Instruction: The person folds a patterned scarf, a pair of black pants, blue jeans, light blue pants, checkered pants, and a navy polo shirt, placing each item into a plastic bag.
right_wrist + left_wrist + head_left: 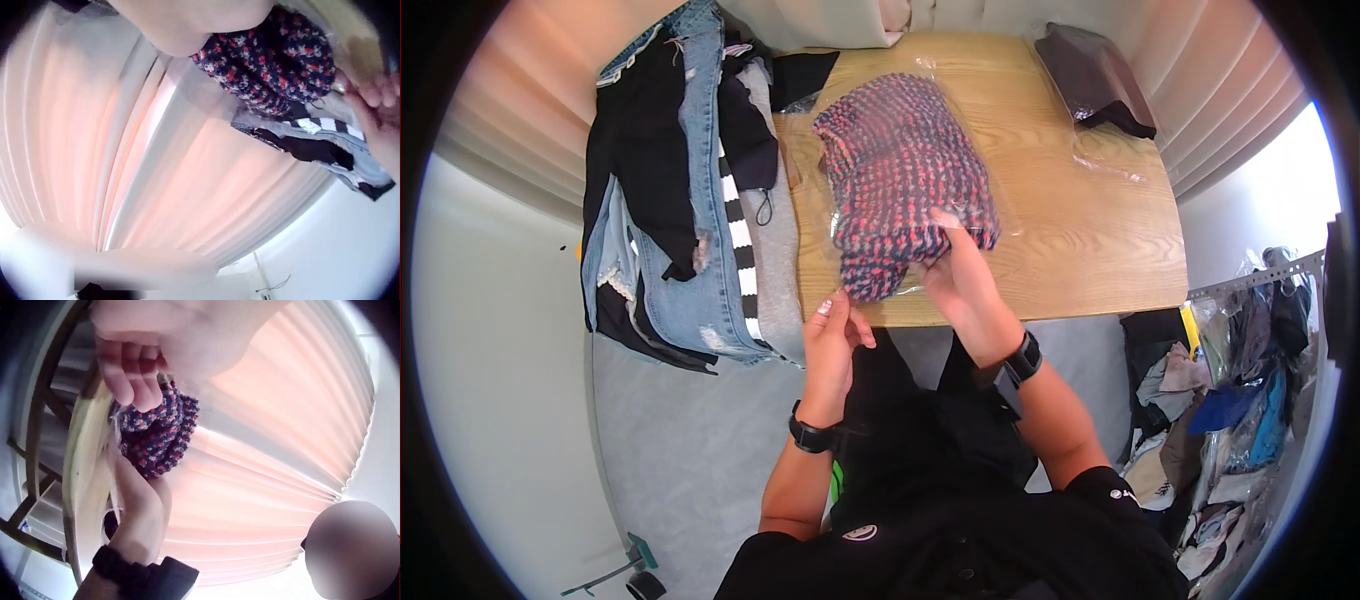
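Observation:
A chunky knitted garment [905,165], navy with pink-red and pale flecks, lies folded inside a clear plastic bag [1006,212] on the wooden table. My right hand [962,290] grips its near right edge, thumb on top and fingers underneath. At the near left corner, my left hand [830,335] pinches the edge of the bag between thumb and forefinger, its other fingers loosely curled. In the left wrist view, the knit [162,434] shows between both hands. The right wrist view has the knit's underside [269,69] bulging downward, with the left hand beside it.
Jeans [735,270], black garments and a striped piece are piled along the left side of the table [1090,240]. A bagged dark garment [1095,80] lies at the back right. Pleated curtains [1215,90] surround the table. Bagged clothes [1250,400] fill a rack at the right.

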`<state>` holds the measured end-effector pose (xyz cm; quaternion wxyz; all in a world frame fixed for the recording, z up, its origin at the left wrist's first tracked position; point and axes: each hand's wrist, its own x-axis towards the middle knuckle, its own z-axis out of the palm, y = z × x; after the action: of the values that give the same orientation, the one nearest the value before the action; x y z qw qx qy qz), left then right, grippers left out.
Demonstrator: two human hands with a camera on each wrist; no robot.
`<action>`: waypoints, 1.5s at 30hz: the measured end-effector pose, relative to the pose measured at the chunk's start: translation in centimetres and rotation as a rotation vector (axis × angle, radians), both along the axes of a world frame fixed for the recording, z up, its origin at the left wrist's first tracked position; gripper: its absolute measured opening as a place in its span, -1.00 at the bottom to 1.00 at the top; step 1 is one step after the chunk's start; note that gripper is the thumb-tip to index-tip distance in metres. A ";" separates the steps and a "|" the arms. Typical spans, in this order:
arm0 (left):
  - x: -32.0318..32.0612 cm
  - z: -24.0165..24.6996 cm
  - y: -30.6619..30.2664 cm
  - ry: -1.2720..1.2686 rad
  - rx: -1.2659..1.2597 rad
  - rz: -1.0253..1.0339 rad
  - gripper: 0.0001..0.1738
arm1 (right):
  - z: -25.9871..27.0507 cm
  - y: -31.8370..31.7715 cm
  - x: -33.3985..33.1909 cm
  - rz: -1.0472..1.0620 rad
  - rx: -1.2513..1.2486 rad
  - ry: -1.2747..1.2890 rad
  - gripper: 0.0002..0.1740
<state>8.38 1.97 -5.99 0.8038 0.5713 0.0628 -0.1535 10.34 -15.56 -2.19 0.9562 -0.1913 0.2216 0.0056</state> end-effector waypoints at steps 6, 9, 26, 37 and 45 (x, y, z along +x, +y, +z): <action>-0.4 -0.3 0.5 -0.142 0.170 0.037 -0.72 | 1.0 -1.1 0.3 -0.119 -0.112 -0.125 -0.56; -0.2 -2.4 -0.3 -0.382 0.317 0.079 -0.77 | 0.7 -0.4 0.1 -0.029 0.040 -0.100 -0.58; -2.0 0.7 1.3 0.077 -0.214 -0.299 -0.58 | -1.0 1.7 2.8 -0.005 0.055 -0.113 -0.77; 0.0 0.4 -1.1 -0.535 0.349 -0.371 -0.80 | 7.8 -8.6 3.1 -0.033 0.171 -0.937 -0.41; 2.1 0.3 -4.5 -0.750 0.585 -0.270 -0.77 | 16.4 -26.3 3.6 0.057 -0.209 -0.903 -0.63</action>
<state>10.50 -2.58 -5.71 0.5499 0.7919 -0.2649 -0.0158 13.92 -41.91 14.20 0.9319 -0.2761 -0.2230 -0.0742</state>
